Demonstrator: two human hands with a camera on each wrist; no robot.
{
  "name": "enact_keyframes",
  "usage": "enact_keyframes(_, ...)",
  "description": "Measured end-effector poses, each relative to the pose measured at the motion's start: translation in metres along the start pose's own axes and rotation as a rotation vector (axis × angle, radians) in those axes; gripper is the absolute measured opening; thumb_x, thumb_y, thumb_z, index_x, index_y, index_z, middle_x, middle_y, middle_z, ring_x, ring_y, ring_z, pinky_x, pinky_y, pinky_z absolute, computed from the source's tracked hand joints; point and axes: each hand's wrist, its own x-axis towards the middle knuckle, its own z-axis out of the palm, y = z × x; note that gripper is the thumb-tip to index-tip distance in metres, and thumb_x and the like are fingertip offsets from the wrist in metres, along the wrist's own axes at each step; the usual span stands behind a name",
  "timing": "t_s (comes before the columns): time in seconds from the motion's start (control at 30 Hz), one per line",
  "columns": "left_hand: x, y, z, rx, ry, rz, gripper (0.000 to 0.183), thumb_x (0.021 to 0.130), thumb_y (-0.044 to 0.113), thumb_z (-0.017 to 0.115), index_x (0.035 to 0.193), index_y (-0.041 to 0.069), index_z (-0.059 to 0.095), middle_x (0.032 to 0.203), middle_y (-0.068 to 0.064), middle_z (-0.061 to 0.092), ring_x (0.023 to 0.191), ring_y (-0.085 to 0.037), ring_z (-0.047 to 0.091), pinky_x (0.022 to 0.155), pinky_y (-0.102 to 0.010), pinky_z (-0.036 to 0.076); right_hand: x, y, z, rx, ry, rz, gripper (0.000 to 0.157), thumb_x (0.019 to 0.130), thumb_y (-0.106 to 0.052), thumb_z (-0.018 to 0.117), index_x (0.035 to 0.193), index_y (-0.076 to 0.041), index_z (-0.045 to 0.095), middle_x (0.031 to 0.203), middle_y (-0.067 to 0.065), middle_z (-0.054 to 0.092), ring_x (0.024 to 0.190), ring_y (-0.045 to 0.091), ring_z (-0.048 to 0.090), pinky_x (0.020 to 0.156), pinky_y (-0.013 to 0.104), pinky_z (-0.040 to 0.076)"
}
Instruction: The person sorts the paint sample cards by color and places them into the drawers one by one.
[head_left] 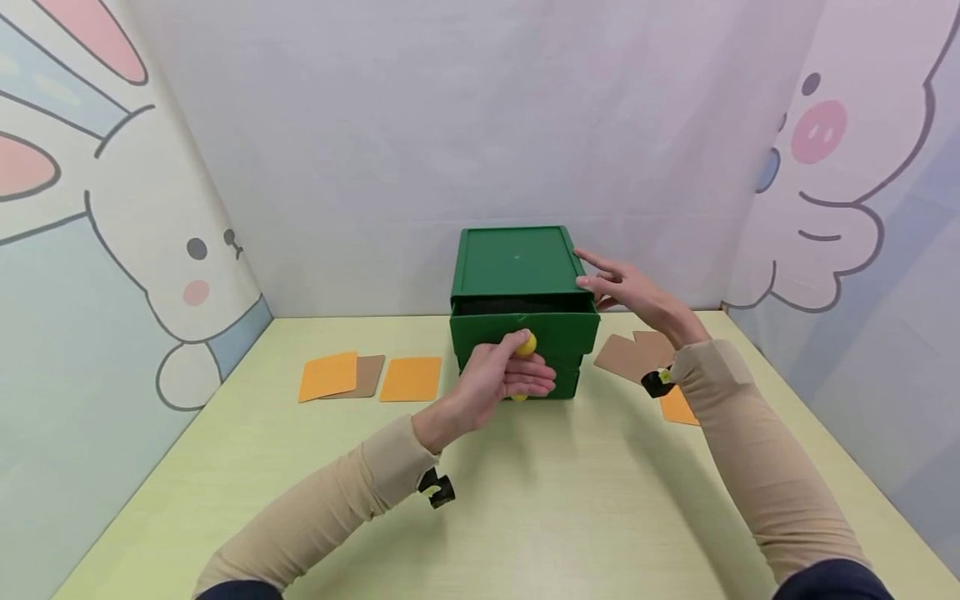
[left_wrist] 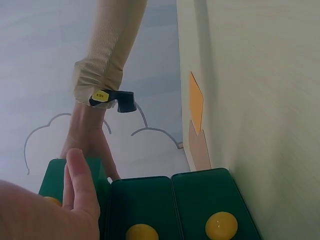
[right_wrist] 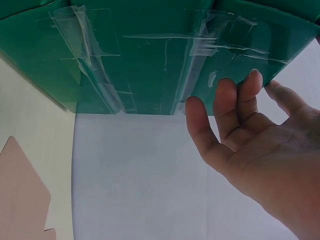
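Observation:
A green cabinet [head_left: 517,260] of stacked drawers stands toward the back of the table, its top drawer [head_left: 573,332] pulled partly out with a dark gap above the front. My left hand [head_left: 497,379] is at that drawer's round yellow knob [head_left: 529,344], pinching it between thumb and index finger while the other fingers stretch out below. Two lower yellow knobs show in the left wrist view, the middle one [left_wrist: 142,232] and the bottom one [left_wrist: 221,226]. My right hand [head_left: 633,293] rests against the cabinet's upper right side, fingers spread; clear tape [right_wrist: 97,75] runs along that side.
Orange cards [head_left: 410,379] and a brown card [head_left: 367,377] lie on the table left of the cabinet. To its right are brown cards [head_left: 626,357] and another orange card [head_left: 678,407], partly behind my right forearm. A pale wall sheet [head_left: 360,167] hangs behind.

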Motion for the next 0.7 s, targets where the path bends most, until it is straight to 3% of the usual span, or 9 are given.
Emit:
enact_keyframes(0.13,0.004,0.001,-0.002,0.006,0.005,-0.006,0.058,0.1,0.043,0.047,0.114,-0.013,0.058,0.093,-0.013,0.075,0.077,-0.017,0.074,0.085,-0.036,0.057,0.001,0.001,0.0,0.008,0.001,-0.001,0.06,0.1,-0.041,0.049,0.152,-0.041,0.021,0.097,0.016,0.05,0.095,0.034,0.049,0.1,0.051,0.046)
enact_keyframes(0.27,0.009,0.002,-0.004,0.01,0.009,-0.009,0.056,0.1,0.043,0.047,0.112,-0.01,0.059,0.094,-0.013,0.075,0.079,-0.018,0.074,0.086,-0.037,0.057,0.001,0.001,0.0,0.011,0.006,0.003,0.06,0.099,-0.043,0.05,0.152,-0.042,0.021,0.092,0.017,0.049,0.094,0.035,0.048,0.1,0.051,0.046)
enact_keyframes(0.43,0.013,0.004,-0.006,0.013,0.014,-0.005,0.054,0.101,0.042,0.047,0.111,-0.01,0.06,0.092,-0.012,0.074,0.08,-0.018,0.074,0.087,-0.037,0.056,0.001,0.001,-0.001,0.02,0.009,0.007,0.06,0.098,-0.045,0.051,0.151,-0.043,0.023,0.092,0.018,0.048,0.097,0.039,0.047,0.101,0.052,0.045)
enact_keyframes(0.7,0.022,0.004,-0.008,0.01,0.028,-0.007,0.053,0.1,0.042,0.046,0.109,-0.009,0.061,0.091,-0.012,0.074,0.078,-0.018,0.074,0.086,-0.037,0.057,0.001,0.001,0.0,0.017,0.005,-0.003,0.06,0.099,-0.044,0.05,0.152,-0.042,0.022,0.094,0.016,0.049,0.095,0.034,0.049,0.1,0.051,0.047)
